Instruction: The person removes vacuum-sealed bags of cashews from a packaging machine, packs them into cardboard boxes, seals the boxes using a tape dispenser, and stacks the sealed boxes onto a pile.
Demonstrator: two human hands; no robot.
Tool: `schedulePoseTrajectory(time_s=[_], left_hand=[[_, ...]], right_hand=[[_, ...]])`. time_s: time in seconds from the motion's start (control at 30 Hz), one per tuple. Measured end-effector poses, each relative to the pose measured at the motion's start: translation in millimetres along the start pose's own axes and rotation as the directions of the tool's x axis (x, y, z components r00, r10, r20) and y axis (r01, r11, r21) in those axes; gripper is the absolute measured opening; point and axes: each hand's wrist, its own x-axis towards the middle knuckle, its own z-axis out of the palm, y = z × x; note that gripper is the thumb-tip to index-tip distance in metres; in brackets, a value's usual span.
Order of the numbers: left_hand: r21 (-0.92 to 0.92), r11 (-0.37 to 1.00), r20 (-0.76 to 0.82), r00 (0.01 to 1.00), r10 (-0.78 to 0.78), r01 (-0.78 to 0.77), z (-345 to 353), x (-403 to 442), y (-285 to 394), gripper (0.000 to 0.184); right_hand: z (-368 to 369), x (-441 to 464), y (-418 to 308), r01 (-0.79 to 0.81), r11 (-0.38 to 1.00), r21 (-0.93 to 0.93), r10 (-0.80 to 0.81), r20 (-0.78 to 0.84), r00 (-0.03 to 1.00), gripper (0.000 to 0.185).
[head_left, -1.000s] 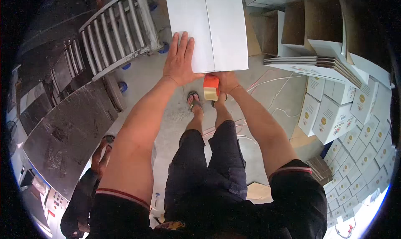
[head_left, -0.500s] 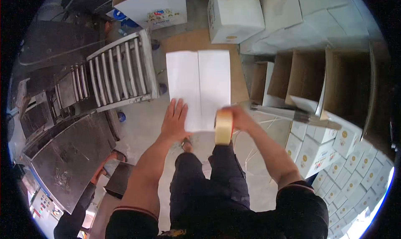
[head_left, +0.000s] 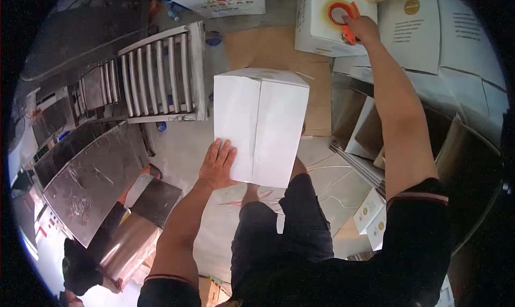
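Note:
A closed white cardboard box (head_left: 236, 114) stands in the middle, with a seam running down its upper face. My left hand (head_left: 219, 165) rests on the near left part of that face, fingers stretched out flat. At the upper right, my right hand (head_left: 366, 30) is closed on an orange tape dispenser (head_left: 351, 34). The dispenser lies against the top of another white box (head_left: 311, 36). Whether my right hand's thumb wraps fully round the handle cannot be made out.
A brown cardboard sheet (head_left: 257, 47) lies on the floor beyond the box. To the left stands a metal roller conveyor (head_left: 158, 74). Open cartons (head_left: 466, 151) line the right side, white boxes (head_left: 413, 33) the back right. Another person (head_left: 86, 275) is at lower left.
My right hand has carried the tape dispenser from the box's near right edge up to the white box at the upper right. My left hand stays on the middle box, which appears slightly turned.

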Motion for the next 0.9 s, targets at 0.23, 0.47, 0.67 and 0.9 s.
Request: schedulePoseTrajectory(time_s=[0.23, 0.47, 0.67, 0.9], left_hand=[[-0.017, 0.986, 0.27, 0.95, -0.154, 0.165, -34, 11, 14, 0.108], [-0.164, 0.924, -0.216, 0.902, -0.375, 0.345, -42, 40, 3, 0.09], [-0.708, 0.485, -0.047, 0.651, -0.757, 0.513, -87, 105, -3, 0.061], [-0.946, 0.195, -0.318, 0.629, -0.71, -0.258, -172, -47, 54, 0.046]], right_hand=[[65, -101, 29, 0.103, 0.983, 0.15, -0.039, -0.377, 0.925, 0.06], [166, -317, 23, -0.578, 0.376, 0.724, 0.102, 0.588, 0.803, 0.069], [130, -388, -53, -0.501, 0.131, 0.856, 0.191, 0.474, 0.86, 0.08], [81, -551, -57, -0.07, -0.086, 0.994, -0.067, 0.064, 0.996, 0.069]])
